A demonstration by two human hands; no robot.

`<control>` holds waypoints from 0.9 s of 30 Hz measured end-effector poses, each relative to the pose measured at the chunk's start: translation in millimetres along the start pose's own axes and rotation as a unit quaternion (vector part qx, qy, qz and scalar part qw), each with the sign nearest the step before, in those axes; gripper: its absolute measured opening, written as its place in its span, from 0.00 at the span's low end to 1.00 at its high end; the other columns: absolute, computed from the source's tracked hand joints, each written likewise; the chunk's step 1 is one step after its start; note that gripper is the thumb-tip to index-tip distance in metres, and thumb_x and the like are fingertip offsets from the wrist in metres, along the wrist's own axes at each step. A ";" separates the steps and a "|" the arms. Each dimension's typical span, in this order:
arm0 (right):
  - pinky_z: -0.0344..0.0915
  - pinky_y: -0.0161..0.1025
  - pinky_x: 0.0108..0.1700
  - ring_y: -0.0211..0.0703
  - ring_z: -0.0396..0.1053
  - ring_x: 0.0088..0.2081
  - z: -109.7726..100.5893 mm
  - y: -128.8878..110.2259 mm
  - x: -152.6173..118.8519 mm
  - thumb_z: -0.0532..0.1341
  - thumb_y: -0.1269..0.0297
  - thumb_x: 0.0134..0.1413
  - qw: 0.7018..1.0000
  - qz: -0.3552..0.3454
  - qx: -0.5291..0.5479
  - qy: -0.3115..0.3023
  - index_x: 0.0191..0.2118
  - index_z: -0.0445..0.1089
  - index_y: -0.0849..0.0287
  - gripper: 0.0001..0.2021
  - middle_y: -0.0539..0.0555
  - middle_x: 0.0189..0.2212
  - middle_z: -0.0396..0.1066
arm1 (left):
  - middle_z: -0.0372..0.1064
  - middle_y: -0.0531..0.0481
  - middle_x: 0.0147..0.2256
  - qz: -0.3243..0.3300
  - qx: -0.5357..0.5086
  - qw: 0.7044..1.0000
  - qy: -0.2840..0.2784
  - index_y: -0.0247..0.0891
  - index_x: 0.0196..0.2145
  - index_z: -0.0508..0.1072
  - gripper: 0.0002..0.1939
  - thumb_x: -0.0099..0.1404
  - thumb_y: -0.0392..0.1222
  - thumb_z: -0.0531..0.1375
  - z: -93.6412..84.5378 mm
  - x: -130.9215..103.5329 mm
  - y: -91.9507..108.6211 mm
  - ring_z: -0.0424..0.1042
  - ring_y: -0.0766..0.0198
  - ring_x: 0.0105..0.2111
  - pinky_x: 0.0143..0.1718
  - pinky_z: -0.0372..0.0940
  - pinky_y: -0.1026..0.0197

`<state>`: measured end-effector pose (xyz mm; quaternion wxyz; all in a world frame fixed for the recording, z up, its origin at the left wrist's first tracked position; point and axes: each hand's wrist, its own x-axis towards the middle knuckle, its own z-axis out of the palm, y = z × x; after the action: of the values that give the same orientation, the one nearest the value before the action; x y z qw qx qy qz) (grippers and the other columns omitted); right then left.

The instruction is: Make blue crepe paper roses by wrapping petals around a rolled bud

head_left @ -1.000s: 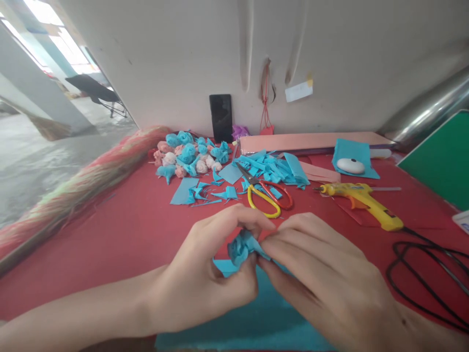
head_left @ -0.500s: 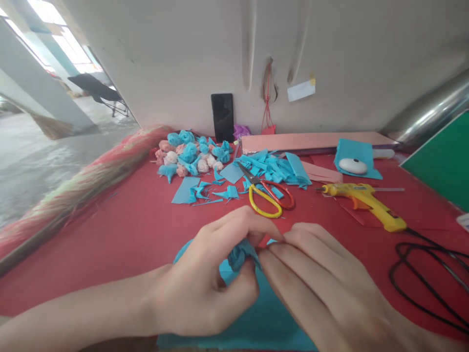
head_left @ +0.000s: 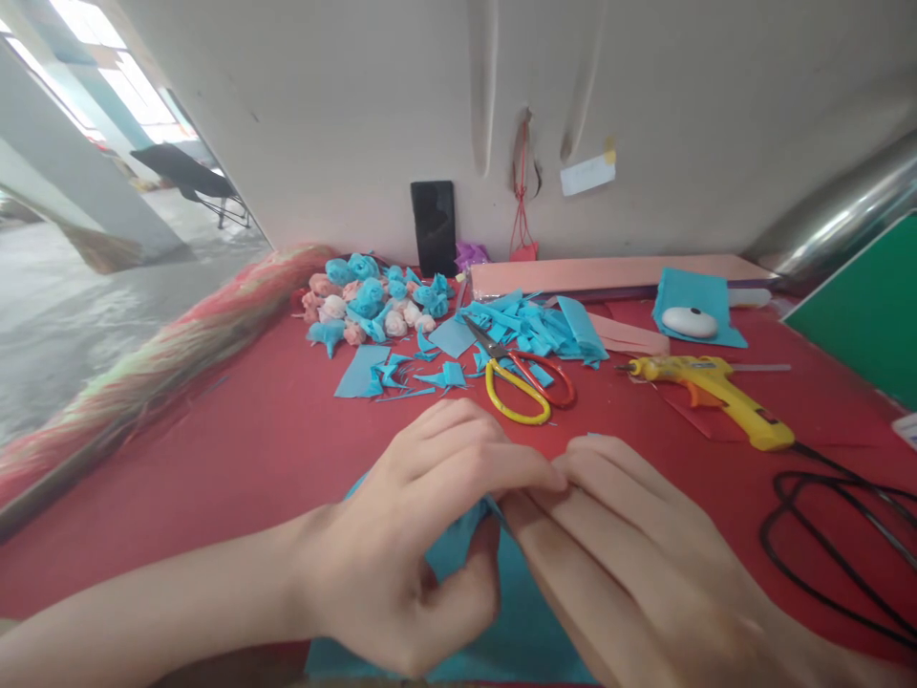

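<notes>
Fingers of my left hand (head_left: 422,535) curl round a crumpled piece of blue crepe paper (head_left: 469,527), mostly hidden behind them. My right hand (head_left: 623,545) meets it from the right, its fingertips pressed together at the paper's edge and touching my left fingers. Under both hands a larger blue sheet (head_left: 522,640) lies on the red table (head_left: 250,459). Beyond them rest scissors (head_left: 517,392) with one yellow and one red handle, their blades slightly apart.
Blue, pink and white paper flowers (head_left: 369,296) sit at the back left. Blue scraps (head_left: 530,325) lie beside them. A black phone (head_left: 434,227) leans on the wall. At right are a yellow glue gun (head_left: 716,387), its black cable (head_left: 780,549) and a white oval object (head_left: 689,322).
My left fingers have closed further over the crumpled blue paper and now hide more of it. My right hand has stayed nearly in place.
</notes>
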<state>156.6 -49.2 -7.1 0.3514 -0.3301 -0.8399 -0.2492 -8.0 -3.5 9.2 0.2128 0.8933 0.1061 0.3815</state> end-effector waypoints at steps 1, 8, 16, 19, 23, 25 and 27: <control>0.59 0.46 0.35 0.45 0.63 0.22 -0.2 -0.3 -0.3 0.44 0.81 0.56 1.000 0.001 -0.002 0.001 0.31 0.75 0.64 0.22 0.55 0.21 0.72 | 0.67 0.47 0.31 0.009 0.005 1.000 0.002 0.31 0.43 0.64 0.22 0.47 0.24 0.50 0.1 -0.1 -0.3 0.64 0.63 0.29 0.32 0.64 0.56; 0.58 0.47 0.28 0.44 0.59 0.19 -4.7 0.6 -3.4 0.47 0.80 0.56 0.999 0.020 0.037 -0.030 0.24 0.73 0.62 0.20 0.54 0.17 0.69 | 0.69 0.50 0.31 0.043 0.090 0.995 -0.006 0.32 0.42 0.64 0.24 0.44 0.24 0.51 -0.3 1.3 -1.9 0.65 0.63 0.31 0.44 0.64 0.53; 0.60 0.45 0.29 0.46 0.65 0.26 -8.4 2.7 -3.1 0.50 0.79 0.54 0.983 0.103 0.116 -0.100 0.26 0.73 0.65 0.15 0.56 0.21 0.70 | 0.66 0.51 0.31 0.013 0.128 0.991 -0.027 0.35 0.42 0.61 0.21 0.48 0.26 0.53 -3.7 1.3 -5.9 0.66 0.64 0.33 0.50 0.61 0.51; 0.61 0.45 0.31 0.47 0.66 0.28 -6.2 3.7 -0.5 0.52 0.78 0.56 0.987 0.100 0.104 -0.068 0.28 0.73 0.67 0.13 0.57 0.22 0.71 | 0.66 0.52 0.33 -0.012 0.132 0.991 -0.028 0.38 0.42 0.60 0.21 0.49 0.26 0.54 -4.0 0.3 -4.8 0.66 0.64 0.35 0.52 0.58 0.50; 0.60 0.46 0.30 0.48 0.66 0.27 -3.3 5.5 -0.5 0.53 0.80 0.54 0.995 0.035 0.058 -0.071 0.28 0.72 0.66 0.12 0.56 0.22 0.72 | 0.64 0.54 0.31 -0.040 0.123 0.991 -0.031 0.38 0.42 0.60 0.20 0.50 0.28 0.54 -2.8 -1.3 -1.4 0.65 0.64 0.35 0.55 0.54 0.50; 0.60 0.47 0.30 0.48 0.66 0.26 -2.7 5.9 -0.9 0.52 0.81 0.54 0.997 -0.002 0.037 -0.071 0.30 0.73 0.68 0.13 0.57 0.22 0.72 | 0.62 0.55 0.30 -0.063 0.118 0.990 -0.036 0.37 0.43 0.60 0.20 0.51 0.28 0.54 -1.8 -2.3 -0.3 0.64 0.65 0.34 0.56 0.53 0.50; 0.61 0.47 0.31 0.50 0.66 0.27 -2.5 6.1 -1.3 0.51 0.82 0.53 0.997 -0.030 0.017 -0.068 0.33 0.73 0.71 0.13 0.59 0.24 0.73 | 0.61 0.55 0.30 -0.083 0.119 0.989 -0.040 0.37 0.44 0.60 0.20 0.52 0.28 0.54 -0.7 -2.8 0.1 0.63 0.65 0.34 0.55 0.54 0.50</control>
<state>162.7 -47.3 -5.3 0.2913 -0.3150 -0.8756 -0.2221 -10.4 -4.4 7.9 0.1400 0.9149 0.2163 0.3107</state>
